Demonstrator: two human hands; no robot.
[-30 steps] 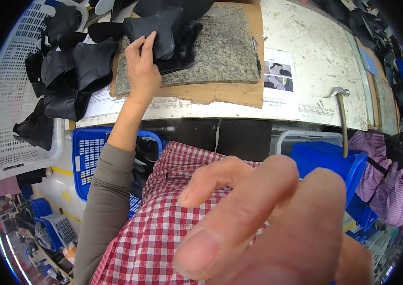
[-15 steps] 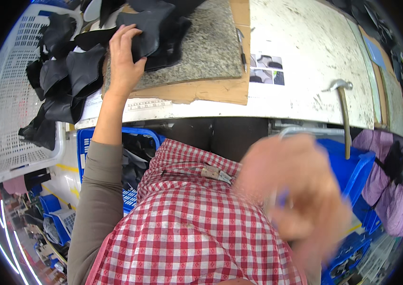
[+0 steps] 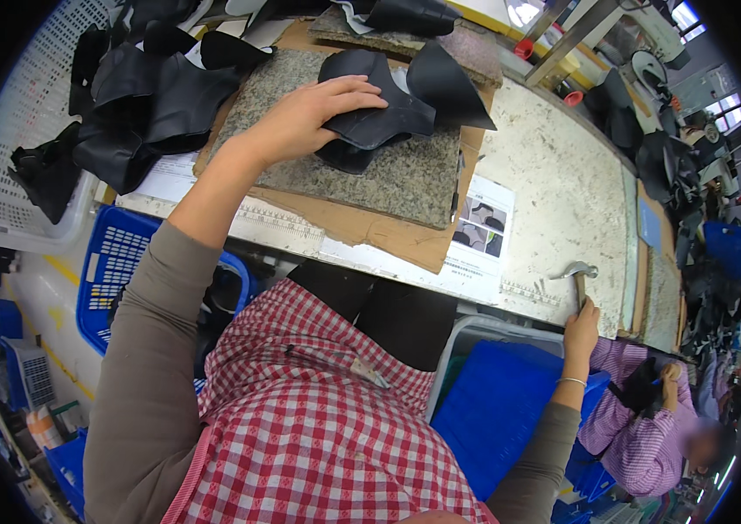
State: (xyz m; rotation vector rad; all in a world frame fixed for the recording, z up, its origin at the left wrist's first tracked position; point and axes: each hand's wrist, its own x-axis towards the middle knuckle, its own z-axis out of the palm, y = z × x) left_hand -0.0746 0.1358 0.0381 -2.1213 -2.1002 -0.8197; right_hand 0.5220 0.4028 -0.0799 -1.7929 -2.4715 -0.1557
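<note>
On a grey stone slab (image 3: pixel 418 188) rests a black leather shoe upper (image 3: pixel 379 122), its panels bent up at the right. My left hand (image 3: pixel 314 113) holds it, with the fingers laid across its top and the thumb by its near edge. Toward the front right edge of the white table, my right hand (image 3: pixel 582 332) is closed round the handle of a hammer (image 3: pixel 577 272). The hammer's metal head lies at or just above the tabletop; I cannot tell whether it touches. My fist hides most of the handle.
Several black leather pieces (image 3: pixel 157 92) spill over a white basket (image 3: pixel 4 166) at the left. Cardboard (image 3: pixel 440 249) lies under the slab, with a printed sheet (image 3: pixel 484 223) beside it. Blue crates (image 3: pixel 117 253) stand below the table. A co-worker's purple sleeve (image 3: pixel 650 454) shows at the right.
My right hand, blurred over my lap before, now grips the hammer. My left hand holds a black leather upper farther right over the slab. The view has turned toward the right.
</note>
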